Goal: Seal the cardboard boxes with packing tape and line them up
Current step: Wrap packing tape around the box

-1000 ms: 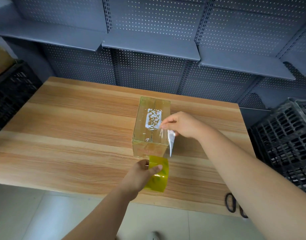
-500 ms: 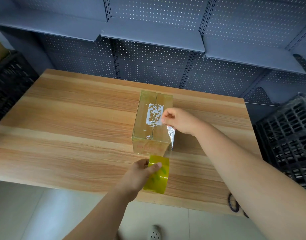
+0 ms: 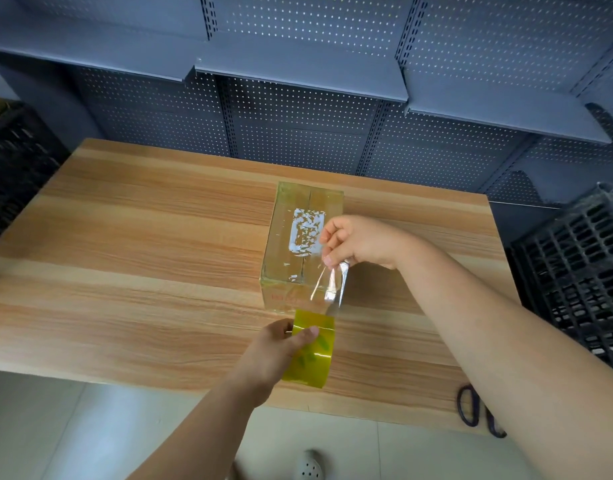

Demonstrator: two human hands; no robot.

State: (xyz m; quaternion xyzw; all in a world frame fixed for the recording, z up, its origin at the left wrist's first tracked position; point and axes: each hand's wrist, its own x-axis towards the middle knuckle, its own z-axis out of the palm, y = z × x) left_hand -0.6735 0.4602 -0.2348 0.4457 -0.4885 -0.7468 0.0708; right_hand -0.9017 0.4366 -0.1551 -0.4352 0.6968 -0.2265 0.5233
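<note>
Cardboard box (image 3: 303,244) stands upright at mid-table on your wooden table (image 3: 142,254), its 2 top flaps closed, its surface glossy with clear tape, and a torn white label patch on top. Your left hand (image 3: 274,355) grips the yellow-tinted tape roll (image 3: 310,351) just in front of the box's near face, the thumb curled over the roll's outer band. Whether the roll touches the table cannot be told. Your right hand (image 3: 360,240) pinches the free end of the clear tape strip (image 3: 329,285) with curled fingers above the box's near right top corner. The strip runs from the roll up to that pinch. Scissors (image 3: 478,410) lie at the near right table edge, partly hidden by your right forearm. 1 black crate (image 3: 582,278) stands to the right, and grey perforated shelving (image 3: 298,74) lies beyond the far edge.
</note>
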